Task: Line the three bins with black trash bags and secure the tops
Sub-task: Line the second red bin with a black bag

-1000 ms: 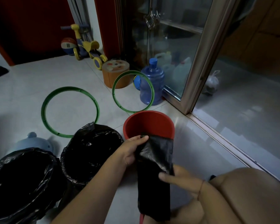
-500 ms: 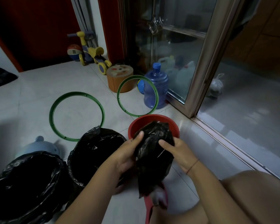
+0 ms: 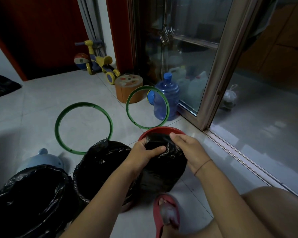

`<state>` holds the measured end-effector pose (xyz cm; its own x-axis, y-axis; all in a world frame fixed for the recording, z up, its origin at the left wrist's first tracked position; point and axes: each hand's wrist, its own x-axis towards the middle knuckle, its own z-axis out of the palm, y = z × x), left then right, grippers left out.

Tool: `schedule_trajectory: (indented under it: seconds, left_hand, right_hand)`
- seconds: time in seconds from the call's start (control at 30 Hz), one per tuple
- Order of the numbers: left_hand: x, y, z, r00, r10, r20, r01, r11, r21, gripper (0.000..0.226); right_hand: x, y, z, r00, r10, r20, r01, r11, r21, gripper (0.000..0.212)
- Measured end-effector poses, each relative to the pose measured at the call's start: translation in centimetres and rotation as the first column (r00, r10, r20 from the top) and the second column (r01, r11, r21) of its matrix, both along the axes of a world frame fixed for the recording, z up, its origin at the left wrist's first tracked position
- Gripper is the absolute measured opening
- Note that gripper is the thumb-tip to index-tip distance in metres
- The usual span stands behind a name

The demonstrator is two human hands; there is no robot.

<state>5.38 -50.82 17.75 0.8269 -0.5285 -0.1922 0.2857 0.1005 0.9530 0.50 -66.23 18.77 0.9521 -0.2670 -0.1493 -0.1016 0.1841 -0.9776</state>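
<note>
Inventory of the floor, read left to right, with the red bin (image 3: 162, 130) as landmark.

1. Far left of the red bin: first lined bin (image 3: 29, 200), black bag draped over its rim; no ring on it.
2. Just left of the red bin: second lined bin (image 3: 101, 169), bag likewise folded over the top; no ring.
3. Beyond these two, flat on the floor: large green ring (image 3: 83, 152). A second green ring (image 3: 147, 106) stands tilted behind the red bin, against a blue water jug (image 3: 167, 102).
4. Left hand (image 3: 143, 152), its grip closed on the near edge of the third black bag (image 3: 163, 169), thumb across the mouth.
5. Red bin: rim bare at the back, bag bunched over its near side, not yet spread inside.
6. Right hand (image 3: 186, 150), its grip pinching the same bag's far edge, parting the opening.

Status, judged: two bins lined, third in hand. Left to do: seat and fold this bag, then secure all tops, probably with the rings.
</note>
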Motion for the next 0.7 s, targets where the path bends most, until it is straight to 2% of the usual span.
schedule_trajectory:
  seconds: [0.1,0.17,0.23,0.33,0.43,0.5,0.57,0.63,0.7]
  left_hand:
    - [-0.3,0.0,0.3,0.992,-0.056,0.115,0.054,0.998,0.017,0.041]
    - [-0.4,0.0,0.5,0.989,-0.071,0.131,0.069,0.997,0.016,0.037]
    - [-0.5,0.1,0.9,0.997,-0.019,0.081,0.022,0.999,-0.035,0.028]
    - [-0.2,0.4,1.4,0.992,0.101,-0.07,-0.109,0.987,-0.119,0.03]
    - [0.0,0.6,1.3,0.984,0.157,-0.08,-0.164,0.981,-0.103,0.032]
    - [0.2,0.6,1.3,0.972,0.212,-0.098,-0.224,0.967,-0.121,0.033]
    - [0.7,0.9,1.3,0.945,0.301,-0.131,-0.319,0.936,-0.15,0.036]
    - [1.3,1.5,1.5,0.913,0.374,-0.164,-0.401,0.898,-0.179,0.038]
    - [1.8,2.1,1.6,0.88,0.434,-0.193,-0.467,0.863,-0.192,0.036]
  right_hand:
    - [0.2,0.5,0.5,1.0,-0.016,0.02,0.016,1.0,-0.015,0.004]
    - [0.3,0.7,0.7,0.998,-0.054,0.026,0.054,0.998,-0.015,0.005]
    - [0.3,0.5,0.7,0.997,-0.06,0.049,0.062,0.998,-0.03,0.007]
    - [0.1,0.4,0.7,0.996,-0.011,0.088,0.015,0.999,-0.051,0.009]
    - [-0.1,0.3,0.6,0.992,-0.003,0.123,0.01,0.998,-0.061,0.012]
    - [0.0,0.1,0.7,0.986,-0.074,0.148,0.087,0.993,-0.079,0.011]
    - [0.2,-0.4,1.1,0.969,-0.179,0.172,0.18,0.984,0.01,0.012]
    - [0.5,-1.4,1.7,0.942,-0.284,0.18,0.244,0.945,0.218,0.014]
    - [0.7,-2.6,2.3,0.927,-0.341,0.153,0.272,0.897,0.349,0.014]
